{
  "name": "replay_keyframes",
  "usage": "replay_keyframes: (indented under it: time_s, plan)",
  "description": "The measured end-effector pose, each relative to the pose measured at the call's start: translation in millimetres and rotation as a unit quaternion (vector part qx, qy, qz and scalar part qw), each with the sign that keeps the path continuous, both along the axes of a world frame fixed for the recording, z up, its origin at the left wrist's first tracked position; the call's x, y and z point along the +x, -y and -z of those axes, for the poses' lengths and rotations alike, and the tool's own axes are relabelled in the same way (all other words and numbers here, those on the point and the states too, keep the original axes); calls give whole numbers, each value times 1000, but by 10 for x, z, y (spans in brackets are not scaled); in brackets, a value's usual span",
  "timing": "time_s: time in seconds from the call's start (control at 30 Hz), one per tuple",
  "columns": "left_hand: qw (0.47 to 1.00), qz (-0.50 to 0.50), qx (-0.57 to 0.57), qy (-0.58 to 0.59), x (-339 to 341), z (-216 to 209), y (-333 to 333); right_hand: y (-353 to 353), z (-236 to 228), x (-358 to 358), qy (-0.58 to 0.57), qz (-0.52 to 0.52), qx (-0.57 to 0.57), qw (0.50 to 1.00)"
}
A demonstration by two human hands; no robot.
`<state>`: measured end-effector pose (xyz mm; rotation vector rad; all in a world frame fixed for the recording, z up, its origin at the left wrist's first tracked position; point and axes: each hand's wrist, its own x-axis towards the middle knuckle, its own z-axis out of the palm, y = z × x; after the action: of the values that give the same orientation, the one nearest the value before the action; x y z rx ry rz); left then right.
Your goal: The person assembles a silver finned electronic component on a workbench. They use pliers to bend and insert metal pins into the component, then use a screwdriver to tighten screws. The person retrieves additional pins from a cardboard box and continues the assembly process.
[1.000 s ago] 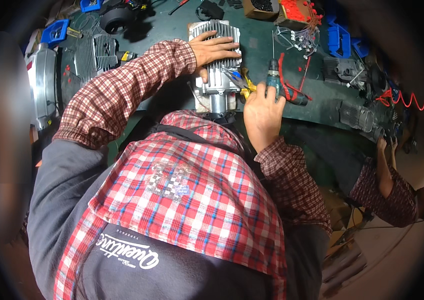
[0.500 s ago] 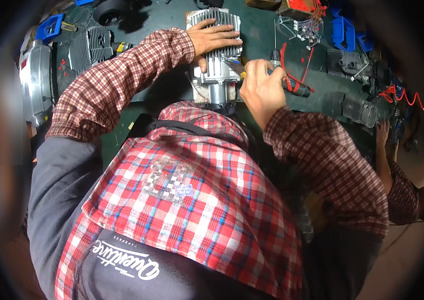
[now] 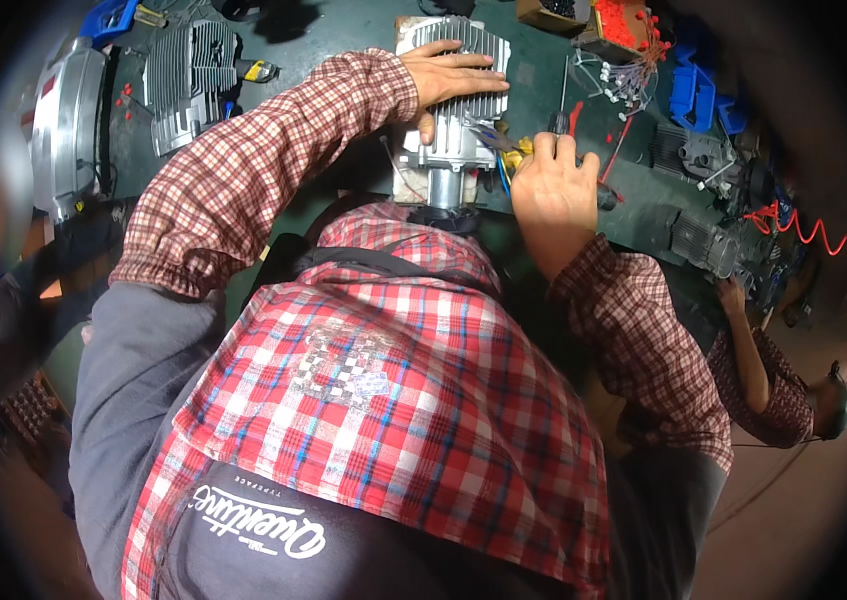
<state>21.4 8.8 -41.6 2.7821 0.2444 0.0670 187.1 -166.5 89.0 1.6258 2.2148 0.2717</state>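
A silver finned metal housing (image 3: 456, 135) lies on the bench with a short round metal tube (image 3: 446, 187) at its near end. My left hand (image 3: 444, 80) is spread flat across its fins, fingers pointing right, thumb by the left side. Beside the housing's right edge, my right hand (image 3: 556, 190) is closed around yellow-handled pliers (image 3: 514, 155). Their metal jaws point left at the housing's lower right corner; I cannot tell whether they touch it. A thin blue wire shows below the pliers. The right palm and part of the handles are hidden.
A power drill (image 3: 605, 197) lies partly behind my right hand. Another finned housing (image 3: 189, 85) stands left, and more metal parts (image 3: 704, 150) lie right. Blue bins (image 3: 692, 95), a box of red caps (image 3: 624, 25) and white connectors (image 3: 629, 82) sit at back right. Another person's arm (image 3: 744, 345) is far right.
The whole view has shifted, moving the bench rightward in the picture. My right hand sits slightly farther from the housing, and more of the yellow handles shows. My left hand stays on the fins.
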Motion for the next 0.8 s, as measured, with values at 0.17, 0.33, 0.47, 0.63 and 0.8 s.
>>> replay_keyframes:
  time_s: [0.17,0.33,0.47,0.63,0.8]
  plan:
    - [999,-2,4,-50,4,-70,-79,-130,-24,88,15,-35,-30,999]
    - [997,-27,-4,-68,-80,-107,-78,-147,53,41,80,-78,-7,994]
    - [996,-21,-22,-85,-119,-174,-98,-99,111,-26,99,-95,14,990]
    - [997,-30,-54,-54,-264,-117,-79,13,280,-410,84,-26,17,996]
    - [993,-31,-48,-103,-379,-149,-54,136,450,-521,-64,83,88,991]
